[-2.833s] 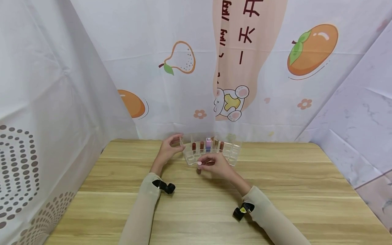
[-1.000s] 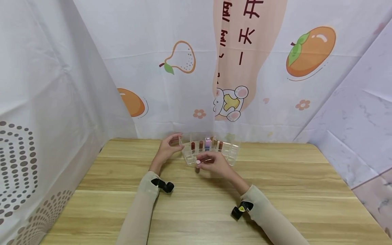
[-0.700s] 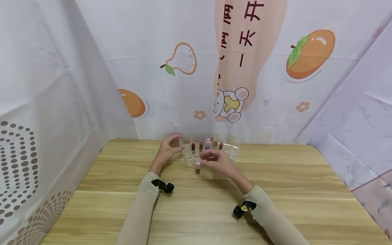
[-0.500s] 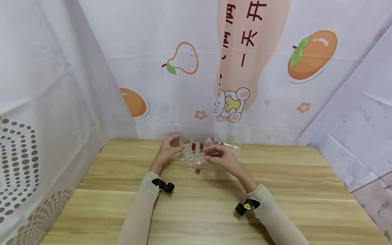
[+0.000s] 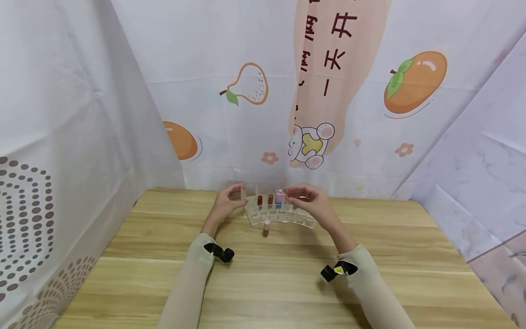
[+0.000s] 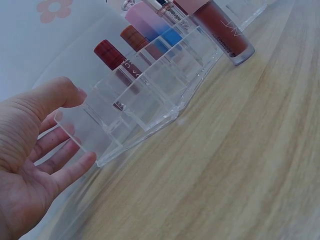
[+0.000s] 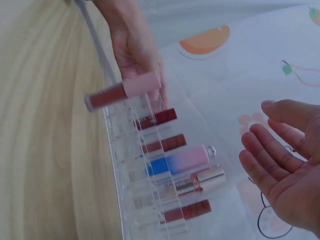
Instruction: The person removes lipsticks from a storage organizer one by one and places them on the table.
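A clear acrylic lipstick organizer (image 5: 283, 218) stands at the table's far side. My left hand (image 5: 225, 202) holds its left end, thumb in front and fingers round the side panel (image 6: 82, 132). In front of the organizer, a lip gloss tube (image 5: 266, 228) with a pink cap stands upright on the table. My right hand (image 5: 312, 201) hovers at the organizer's right part, fingers spread and holding nothing in the right wrist view. Slots hold a dark red tube (image 7: 157, 119), a brown tube (image 7: 165, 143), a pink-and-blue tube (image 7: 182, 159), a gold-capped tube (image 7: 195, 182) and a reddish-brown tube (image 7: 187, 211).
The wooden table (image 5: 263, 283) extends toward me and to both sides. A white curtain (image 5: 205, 114) printed with fruit hangs right behind the organizer, and further sheets close off the left and right. A black wrist camera (image 5: 219, 252) sits on each sleeve.
My right hand has let go of the pink-capped lip gloss tube, leaving it upright on the table, and has moved right and back to the organizer. My left hand has stayed at the organizer's end.
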### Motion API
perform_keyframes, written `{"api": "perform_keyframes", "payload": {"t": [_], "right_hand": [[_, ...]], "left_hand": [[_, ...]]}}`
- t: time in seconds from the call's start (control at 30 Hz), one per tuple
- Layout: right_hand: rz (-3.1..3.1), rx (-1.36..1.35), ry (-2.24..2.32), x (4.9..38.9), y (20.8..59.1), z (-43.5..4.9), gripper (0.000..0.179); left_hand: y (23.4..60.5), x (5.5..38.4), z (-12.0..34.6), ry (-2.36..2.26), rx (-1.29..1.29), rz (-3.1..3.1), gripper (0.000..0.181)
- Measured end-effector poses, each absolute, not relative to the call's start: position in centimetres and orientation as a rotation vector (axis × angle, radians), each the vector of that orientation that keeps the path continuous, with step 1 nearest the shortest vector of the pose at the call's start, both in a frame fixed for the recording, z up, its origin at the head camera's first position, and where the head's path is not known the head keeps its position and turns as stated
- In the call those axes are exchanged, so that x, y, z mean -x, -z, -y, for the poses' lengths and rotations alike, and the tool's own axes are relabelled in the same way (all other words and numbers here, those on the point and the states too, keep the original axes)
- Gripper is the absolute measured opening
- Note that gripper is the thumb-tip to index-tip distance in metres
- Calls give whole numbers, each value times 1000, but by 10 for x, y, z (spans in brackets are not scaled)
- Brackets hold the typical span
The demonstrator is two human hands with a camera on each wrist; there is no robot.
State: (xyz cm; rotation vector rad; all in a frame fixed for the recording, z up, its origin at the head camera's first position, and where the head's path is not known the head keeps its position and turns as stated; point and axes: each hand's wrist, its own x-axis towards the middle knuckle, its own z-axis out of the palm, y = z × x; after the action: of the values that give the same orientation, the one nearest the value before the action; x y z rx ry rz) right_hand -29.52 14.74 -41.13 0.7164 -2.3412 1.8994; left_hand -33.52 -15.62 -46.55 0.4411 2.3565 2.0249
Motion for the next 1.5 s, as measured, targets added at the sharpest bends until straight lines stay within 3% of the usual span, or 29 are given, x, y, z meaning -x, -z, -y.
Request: {"api": "perform_keyframes", "payload": {"t": [0.8, 1.03, 1.27, 1.5], "right_hand": [[2373, -465, -1784, 324, 439, -173, 34], [2411, -423, -1726, 326, 445, -172, 34], [2412, -454, -1705, 327, 450, -169, 31], [2417, -463, -1699, 321, 446, -164, 27]], "left_hand": [[465, 337, 154, -2021, -426, -2360, 60], [490, 352, 156, -2017, -407, -2413, 59], [471, 341, 154, -1989, -425, -2406, 59], [493, 356, 156, -2021, -432, -2402, 61]]}}
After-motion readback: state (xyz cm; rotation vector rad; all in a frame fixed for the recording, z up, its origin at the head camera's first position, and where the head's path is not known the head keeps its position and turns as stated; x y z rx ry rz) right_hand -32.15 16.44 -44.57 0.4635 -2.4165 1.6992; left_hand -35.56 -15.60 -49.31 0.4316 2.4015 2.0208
